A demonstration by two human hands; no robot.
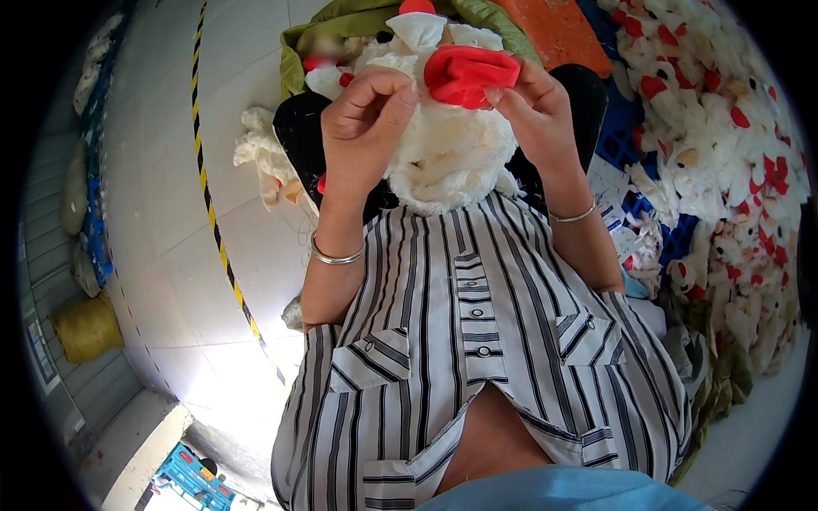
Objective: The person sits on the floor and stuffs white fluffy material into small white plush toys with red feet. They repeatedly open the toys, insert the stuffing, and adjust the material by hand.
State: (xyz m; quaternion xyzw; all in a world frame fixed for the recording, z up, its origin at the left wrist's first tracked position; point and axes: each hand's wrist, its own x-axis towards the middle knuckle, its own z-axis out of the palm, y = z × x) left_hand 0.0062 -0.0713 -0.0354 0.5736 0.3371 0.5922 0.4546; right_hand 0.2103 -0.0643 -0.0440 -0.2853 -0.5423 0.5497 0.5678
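In front of my chest, my right hand (pixel 538 106) pinches the edge of a small red plush fabric piece (pixel 460 77) between thumb and fingers. My left hand (pixel 368 119) is closed in a pinch just left of the red piece, apart from it; whatever it may hold is too small to see. Below both hands a cream-white fluffy plush toy skin (pixel 452 162) lies across my lap, limp and crumpled. A white plush part with a red tip (pixel 417 30) sticks up beyond the red piece.
On the right is a big heap of white and red plush pieces (pixel 737 196), by a blue crate (pixel 618 132). Olive-green cloth (pixel 490 19) and an orange surface (pixel 558 34) lie ahead. A plush piece (pixel 268 153) is on the floor left, near black-yellow tape (pixel 210 204).
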